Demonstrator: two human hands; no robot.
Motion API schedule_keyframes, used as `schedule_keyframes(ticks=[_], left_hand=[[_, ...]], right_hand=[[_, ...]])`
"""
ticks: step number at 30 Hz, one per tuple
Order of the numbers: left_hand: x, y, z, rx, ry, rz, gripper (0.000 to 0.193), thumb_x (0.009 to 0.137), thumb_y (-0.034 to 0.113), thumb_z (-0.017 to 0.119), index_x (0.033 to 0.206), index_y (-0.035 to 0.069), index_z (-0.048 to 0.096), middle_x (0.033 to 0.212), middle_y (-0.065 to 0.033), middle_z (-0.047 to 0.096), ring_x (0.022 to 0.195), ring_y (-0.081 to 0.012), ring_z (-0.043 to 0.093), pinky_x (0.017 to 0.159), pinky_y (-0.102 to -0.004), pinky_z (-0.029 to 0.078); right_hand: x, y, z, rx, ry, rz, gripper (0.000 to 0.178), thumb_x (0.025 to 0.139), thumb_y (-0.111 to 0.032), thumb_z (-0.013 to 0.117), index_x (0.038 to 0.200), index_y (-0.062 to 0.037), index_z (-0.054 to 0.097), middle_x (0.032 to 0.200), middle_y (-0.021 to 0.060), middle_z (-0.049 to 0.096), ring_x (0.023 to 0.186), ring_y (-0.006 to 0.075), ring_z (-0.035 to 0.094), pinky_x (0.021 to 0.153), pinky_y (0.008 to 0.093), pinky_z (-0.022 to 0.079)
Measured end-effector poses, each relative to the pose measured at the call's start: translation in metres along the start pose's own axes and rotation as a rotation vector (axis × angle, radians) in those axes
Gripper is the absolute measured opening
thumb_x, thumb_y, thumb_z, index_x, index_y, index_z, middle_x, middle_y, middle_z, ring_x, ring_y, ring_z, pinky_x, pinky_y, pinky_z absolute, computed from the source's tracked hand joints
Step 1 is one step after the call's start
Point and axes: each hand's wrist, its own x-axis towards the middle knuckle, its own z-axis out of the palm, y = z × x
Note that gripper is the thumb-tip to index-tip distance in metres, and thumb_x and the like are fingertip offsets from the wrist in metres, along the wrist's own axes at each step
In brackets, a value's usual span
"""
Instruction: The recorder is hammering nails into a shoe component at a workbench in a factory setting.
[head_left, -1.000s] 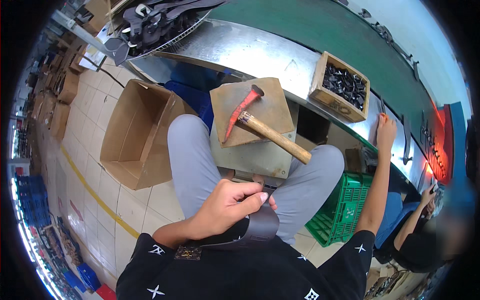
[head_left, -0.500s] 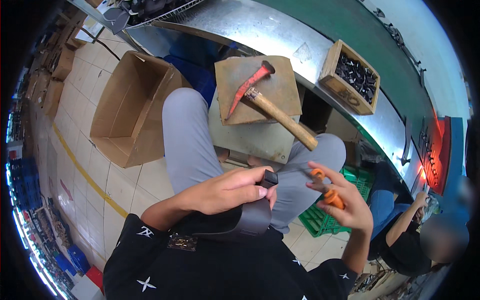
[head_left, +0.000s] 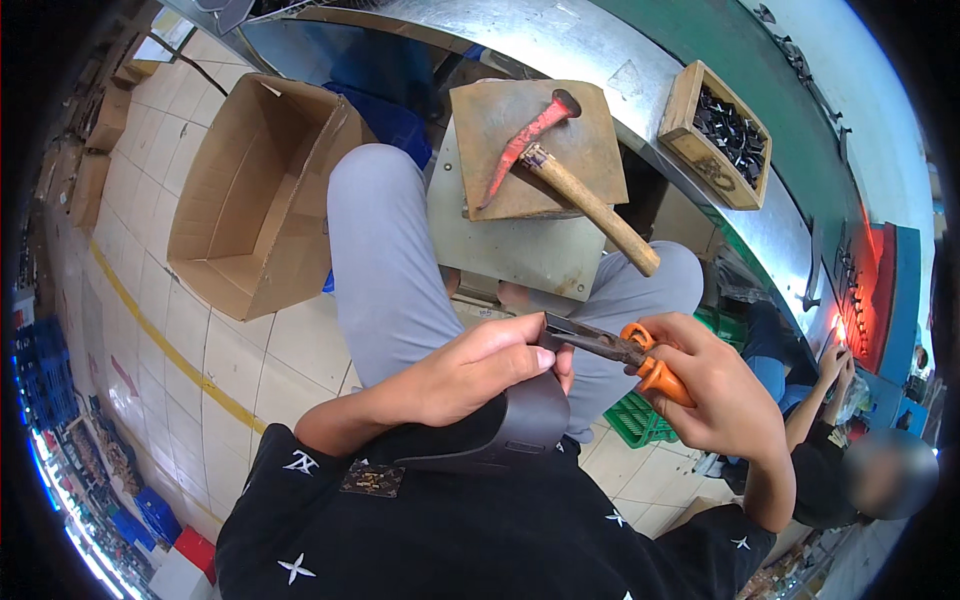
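My left hand (head_left: 475, 372) is closed around a dark brown heeled shoe (head_left: 535, 420), its squared black heel end pointing away from me. The shoe's curved leather back lies below the fingers, near my black shirt. In my right hand (head_left: 725, 395) is a pair of pliers (head_left: 605, 345) with orange handles, gripped in the palm. Their metal jaws point left and reach the heel's end beside my left fingers. Whether the jaws bite on something small there, I cannot make out.
A hammer (head_left: 590, 205) with a red head and wooden handle lies on a board-topped stand (head_left: 480, 125) beyond my knees. An open cardboard box (head_left: 265, 200) stands left. A wooden box (head_left: 715, 135) of small black pieces sits on the metal-edged bench. Another person (head_left: 830, 450) works at right, near a green crate (head_left: 640, 420).
The pliers have swung so their jaws now meet the heel's end, and my right fingers have wrapped round the handles. The shoe has turned slightly. The view has shifted a little.
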Motion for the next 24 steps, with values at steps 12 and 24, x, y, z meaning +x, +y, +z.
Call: schedule_keyframes(ticks=[12,24], left_hand=[[-0.008,0.000,-0.010,-0.041,0.033,-0.011,0.029,0.102,0.023,0.043,0.105,-0.003,0.055,0.100,-0.0093,0.061,0.097,-0.0147,0.055,0.092,-0.0302,0.043],[-0.009,0.003,-0.010,-0.006,0.037,0.020,0.028,0.103,0.022,0.042,0.105,-0.002,0.054,0.099,-0.0083,0.060,0.096,-0.0144,0.054,0.091,-0.0298,0.043]], right_hand=[[0.013,-0.019,0.001,0.051,0.006,0.113,0.023,0.074,-0.002,0.071,0.096,0.0027,0.064,0.121,0.0195,0.057,0.101,0.0371,0.063,0.089,0.0405,0.051],[0.016,-0.012,0.002,0.043,0.056,0.037,0.019,0.073,-0.003,0.072,0.089,0.0037,0.064,0.115,0.0206,0.059,0.094,0.0372,0.063,0.084,0.0407,0.051]])
